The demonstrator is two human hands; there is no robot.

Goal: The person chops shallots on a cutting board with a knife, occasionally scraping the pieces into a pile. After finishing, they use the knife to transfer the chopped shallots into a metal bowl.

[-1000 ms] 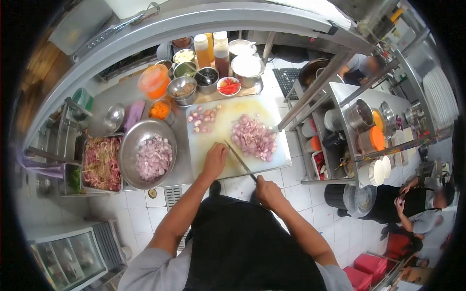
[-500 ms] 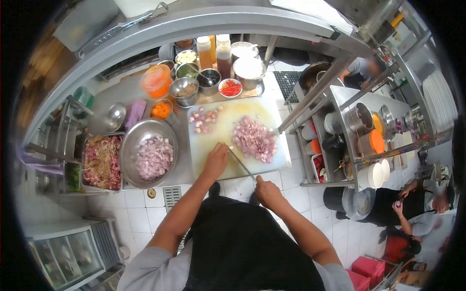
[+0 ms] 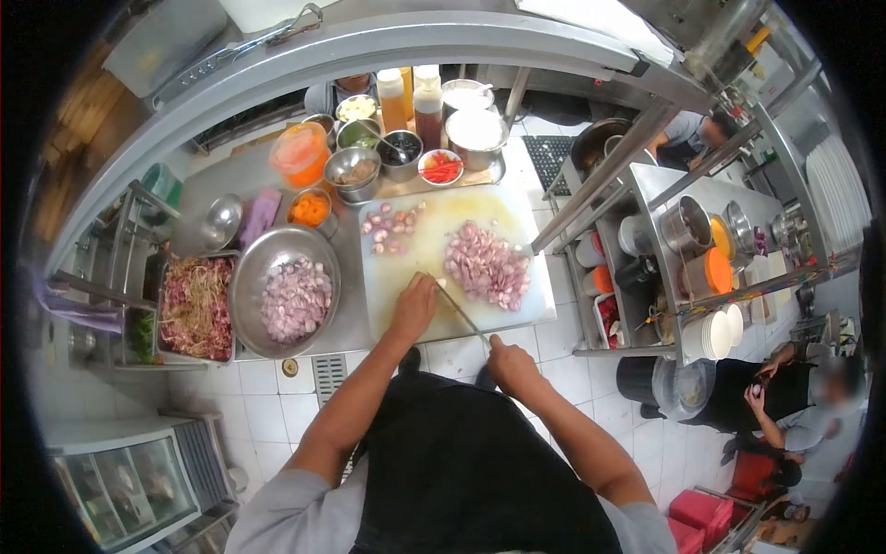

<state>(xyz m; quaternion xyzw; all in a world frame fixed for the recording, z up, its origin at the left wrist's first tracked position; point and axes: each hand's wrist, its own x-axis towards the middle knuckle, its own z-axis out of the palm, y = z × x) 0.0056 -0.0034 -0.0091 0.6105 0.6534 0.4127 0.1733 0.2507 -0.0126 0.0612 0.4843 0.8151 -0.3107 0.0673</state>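
Note:
My right hand (image 3: 513, 366) is wrapped round the handle of a knife (image 3: 462, 314), whose blade slants up and left across the cutting board (image 3: 392, 323). By the blade's tip is my left hand (image 3: 417, 300), its fingers bent together on the board; what they pinch, most likely a shallot piece, is mostly hidden. A heap of sliced shallots (image 3: 487, 265) lies to the right of the blade. Several whole peeled shallots (image 3: 392, 224) are scattered at the board's upper left. Left of the board, a steel bowl (image 3: 245, 319) contains more peeled shallots (image 3: 295, 300).
A tray of unpeeled shallots (image 3: 197, 309) stands at the far left. Behind the board are steel containers (image 3: 353, 174), squeeze bottles (image 3: 391, 102) and a bowl of red chillies (image 3: 440, 168). A metal post (image 3: 600, 171) rises at the right. A co-worker (image 3: 766, 392) stands farther right.
The whole view has shifted very slightly. Both hands and the knife stay in nearly the same place on the board, and the shallot heap looks the same.

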